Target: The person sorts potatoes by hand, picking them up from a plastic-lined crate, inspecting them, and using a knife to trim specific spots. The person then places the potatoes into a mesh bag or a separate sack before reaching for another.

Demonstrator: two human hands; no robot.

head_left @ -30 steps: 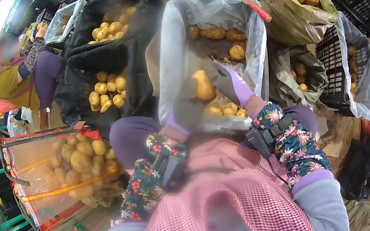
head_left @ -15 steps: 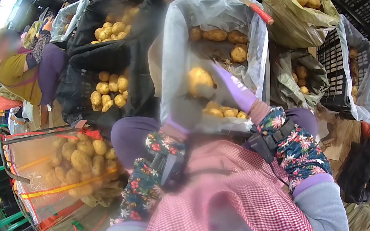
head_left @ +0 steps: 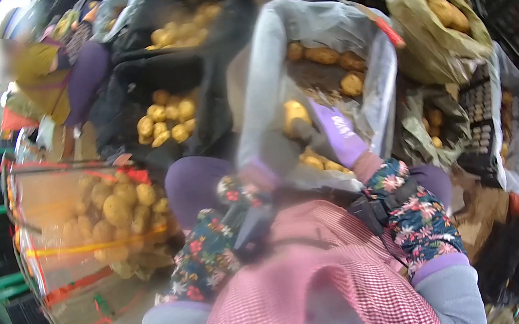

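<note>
Black crates and bags of potatoes ring the seated person. Over the grey-lined sack, the purple-gloved right hand lies against a lifted potato, seemingly to inspect it. Whether it or the blurred left hand grips cannot be told.

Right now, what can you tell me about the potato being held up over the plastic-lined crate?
The potato is rounded and pale yellow with smooth-looking skin, though the picture is blurred. It looks whole and is held above the other potatoes lying in the plastic-lined crate. The right hand, in a purple glove, grips it from the right and from below. Nothing else seems to touch it.
</note>
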